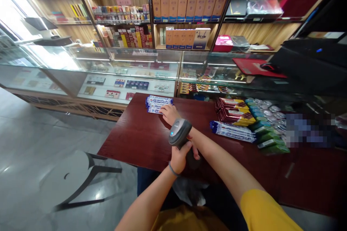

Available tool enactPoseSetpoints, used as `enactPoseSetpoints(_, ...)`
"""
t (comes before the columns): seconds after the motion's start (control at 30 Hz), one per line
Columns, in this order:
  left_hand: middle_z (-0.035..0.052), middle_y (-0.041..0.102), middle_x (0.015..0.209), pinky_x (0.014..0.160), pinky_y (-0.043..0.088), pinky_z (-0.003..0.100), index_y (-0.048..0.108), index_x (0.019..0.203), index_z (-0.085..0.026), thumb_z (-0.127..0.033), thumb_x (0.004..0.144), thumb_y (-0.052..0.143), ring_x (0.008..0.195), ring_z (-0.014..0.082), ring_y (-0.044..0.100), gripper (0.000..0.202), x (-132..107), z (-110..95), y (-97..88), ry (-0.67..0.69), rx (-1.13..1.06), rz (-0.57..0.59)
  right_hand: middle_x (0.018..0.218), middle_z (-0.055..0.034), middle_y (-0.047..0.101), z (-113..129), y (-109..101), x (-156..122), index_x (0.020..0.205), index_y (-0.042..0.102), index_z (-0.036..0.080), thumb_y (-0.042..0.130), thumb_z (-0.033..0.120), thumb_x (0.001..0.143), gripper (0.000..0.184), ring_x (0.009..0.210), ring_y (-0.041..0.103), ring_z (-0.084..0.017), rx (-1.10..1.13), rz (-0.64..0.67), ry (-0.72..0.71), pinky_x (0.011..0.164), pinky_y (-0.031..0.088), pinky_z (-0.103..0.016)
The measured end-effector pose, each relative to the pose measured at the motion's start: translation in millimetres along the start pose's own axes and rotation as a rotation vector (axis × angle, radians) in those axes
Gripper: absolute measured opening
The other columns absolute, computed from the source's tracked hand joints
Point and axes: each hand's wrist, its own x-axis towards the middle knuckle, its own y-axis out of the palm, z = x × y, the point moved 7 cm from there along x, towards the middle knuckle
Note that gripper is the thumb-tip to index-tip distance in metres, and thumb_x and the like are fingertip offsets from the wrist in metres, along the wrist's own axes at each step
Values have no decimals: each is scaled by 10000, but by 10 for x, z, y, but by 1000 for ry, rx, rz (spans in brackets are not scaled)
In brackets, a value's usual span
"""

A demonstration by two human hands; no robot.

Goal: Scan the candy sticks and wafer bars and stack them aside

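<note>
In my left hand is a dark grey handheld barcode scanner, with my fingers wrapped round its handle and a small blue light showing on its head. My right hand reaches past the scanner to the far side of the table. Its stretched fingers rest on the right end of a small group of blue-and-white wrapped packets. Whether the thumb goes under a packet is hidden. More packets of the same look lie in a row to the right of my right forearm.
On the dark red table, maroon-and-yellow chocolate packs and green packets lie at the right. A glass display counter runs behind. A red mouse pad lies on the counter. A grey stool stands at lower left.
</note>
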Motion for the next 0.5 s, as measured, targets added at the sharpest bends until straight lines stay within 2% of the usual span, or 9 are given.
enactPoseSetpoints(0.1, -9, 625, 595, 503, 529, 273, 528, 1041, -172, -476, 869, 739, 439, 158, 583, 408, -2, -44, -1, 25, 2, -20, 1297, -97, 654, 11, 24, 28, 1187, 730, 197, 588, 58, 935, 321, 1209, 503, -276, -4, 12, 3, 1020, 384, -431)
enactPoseSetpoints(0.33, -22, 589, 566, 448, 491, 241, 517, 1025, -187, -444, 876, 702, 408, 136, 523, 350, 30, -168, -67, 95, -20, -148, 1312, -97, 661, 77, 100, 237, 1221, 736, 224, 531, 93, 1004, 327, 1198, 499, -258, 5, 49, -11, 1021, 384, -407)
enactPoseSetpoints(0.5, -24, 578, 565, 450, 478, 226, 520, 1009, -191, -446, 879, 694, 412, 131, 519, 335, 43, -192, -64, 103, -1, -139, 1385, -114, 623, 114, -46, 212, 1230, 740, 232, 595, 157, 1001, 281, 1247, 497, -280, 8, 37, -15, 1033, 391, -422)
